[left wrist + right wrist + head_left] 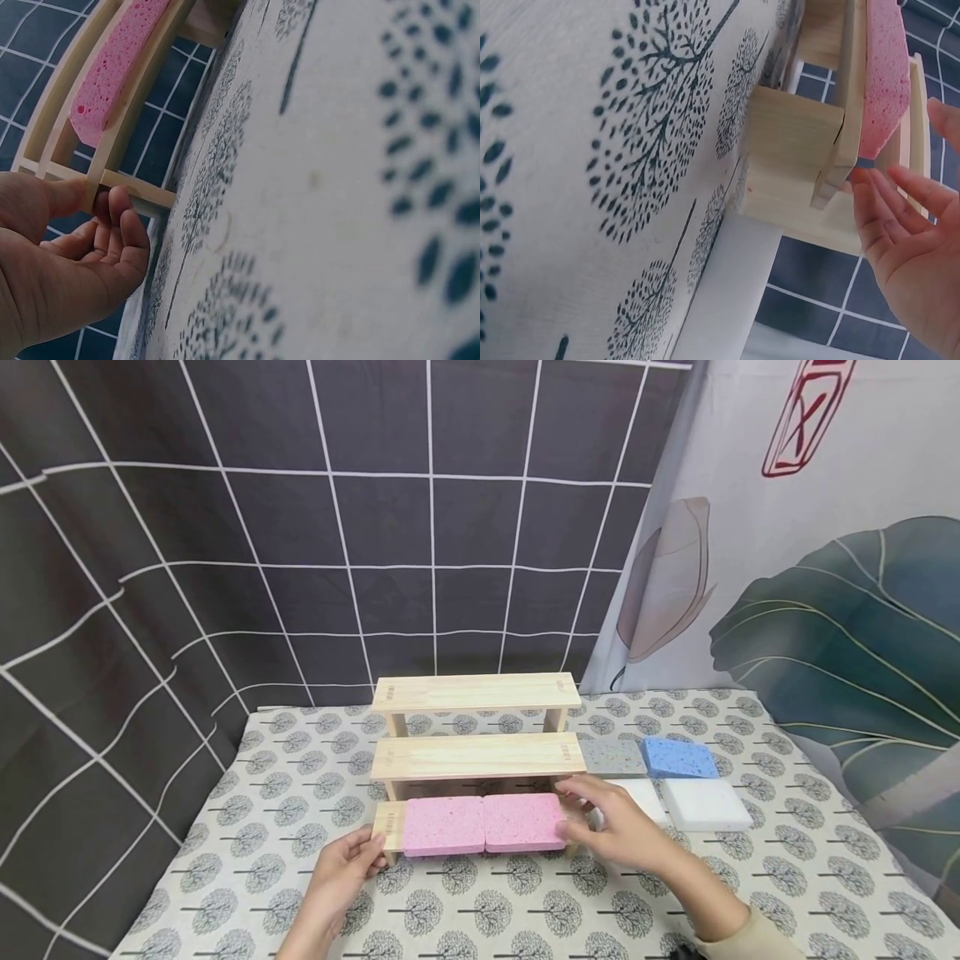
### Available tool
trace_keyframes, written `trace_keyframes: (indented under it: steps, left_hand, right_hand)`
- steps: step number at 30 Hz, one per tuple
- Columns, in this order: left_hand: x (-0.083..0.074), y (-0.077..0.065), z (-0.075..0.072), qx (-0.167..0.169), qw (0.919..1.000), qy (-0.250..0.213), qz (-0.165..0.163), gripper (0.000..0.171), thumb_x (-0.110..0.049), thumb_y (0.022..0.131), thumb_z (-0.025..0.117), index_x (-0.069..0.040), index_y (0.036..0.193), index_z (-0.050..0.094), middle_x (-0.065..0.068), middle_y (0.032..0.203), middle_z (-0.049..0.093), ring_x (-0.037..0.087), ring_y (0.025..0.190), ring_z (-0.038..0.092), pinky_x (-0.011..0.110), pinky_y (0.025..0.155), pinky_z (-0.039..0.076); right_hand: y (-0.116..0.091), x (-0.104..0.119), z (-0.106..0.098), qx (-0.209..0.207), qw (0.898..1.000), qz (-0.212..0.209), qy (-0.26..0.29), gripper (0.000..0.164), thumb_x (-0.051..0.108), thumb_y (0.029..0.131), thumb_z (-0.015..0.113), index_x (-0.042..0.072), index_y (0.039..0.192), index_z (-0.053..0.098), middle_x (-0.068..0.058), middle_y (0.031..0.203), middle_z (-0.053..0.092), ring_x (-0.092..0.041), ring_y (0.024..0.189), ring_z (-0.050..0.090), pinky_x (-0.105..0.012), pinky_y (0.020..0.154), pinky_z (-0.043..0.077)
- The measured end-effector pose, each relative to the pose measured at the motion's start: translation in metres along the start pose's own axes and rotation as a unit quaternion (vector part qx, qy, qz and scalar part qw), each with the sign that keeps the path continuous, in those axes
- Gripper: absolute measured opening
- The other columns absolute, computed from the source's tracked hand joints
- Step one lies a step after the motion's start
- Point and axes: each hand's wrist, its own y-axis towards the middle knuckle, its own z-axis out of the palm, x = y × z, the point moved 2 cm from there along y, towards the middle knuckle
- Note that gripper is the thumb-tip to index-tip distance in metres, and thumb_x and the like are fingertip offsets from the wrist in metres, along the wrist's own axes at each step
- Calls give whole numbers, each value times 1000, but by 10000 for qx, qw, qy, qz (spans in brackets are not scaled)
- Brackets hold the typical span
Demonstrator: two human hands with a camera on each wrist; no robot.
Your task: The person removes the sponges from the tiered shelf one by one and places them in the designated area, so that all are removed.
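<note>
A three-step wooden rack [480,757] stands on the cloth. Two pink sponges, a left one [444,825] and a right one [523,821], lie side by side along its lowest step, flush against each other. At that step's left end, my left hand [347,867] pinches the board, thumb on top and fingers curled beneath, as the left wrist view shows. My right hand [617,820] is at the other end, fingers loosely bent and spread. Its fingertips [861,178] come right to the board's end, beside the pink sponge [886,82].
Right of the rack lie a grey sponge [613,757], a blue sponge [679,758] and two white sponges, one [707,804] in front of the blue one, the other [639,795] partly behind my right hand. A dark gridded curtain [480,527] hangs behind the tree-patterned tablecloth [285,835].
</note>
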Motion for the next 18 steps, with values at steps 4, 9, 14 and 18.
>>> trace_keyframes:
  steps: [4, 9, 14, 18]
  left_hand:
    - [-1, -1, 0, 16, 10000, 14, 19, 49, -14, 103, 57, 20, 137, 44, 13, 101, 65, 18, 88, 62, 22, 73, 56]
    - [-1, -2, -1, 7, 10000, 3, -15, 48, -13, 104, 56, 19, 137, 45, 12, 100, 65, 18, 88, 62, 23, 73, 56]
    - [-2, -2, 0, 11, 10000, 30, 0, 48, -14, 104, 57, 19, 136, 46, 12, 100, 65, 18, 88, 62, 23, 73, 56]
    - [-2, -1, 0, 15, 10000, -16, 17, 47, -13, 103, 57, 19, 136, 46, 12, 100, 65, 18, 87, 62, 22, 73, 56]
  right_hand:
    - [1, 3, 2, 204, 9997, 63, 130, 57, 31, 90, 77, -5, 131, 59, -5, 112, 67, -18, 92, 66, -33, 80, 60]
    - [4, 6, 5, 304, 9994, -61, -117, 64, 36, 84, 82, -5, 128, 61, -1, 101, 64, -15, 82, 61, -27, 68, 57]
    - [6, 5, 9, 346, 9976, 60, -600, 77, 41, 73, 90, -2, 130, 62, 4, 103, 61, -8, 80, 55, -24, 68, 54]
    - [8, 5, 12, 387, 9967, 125, -695, 80, 38, 70, 92, -4, 131, 61, 6, 102, 58, -6, 74, 49, -21, 63, 49]
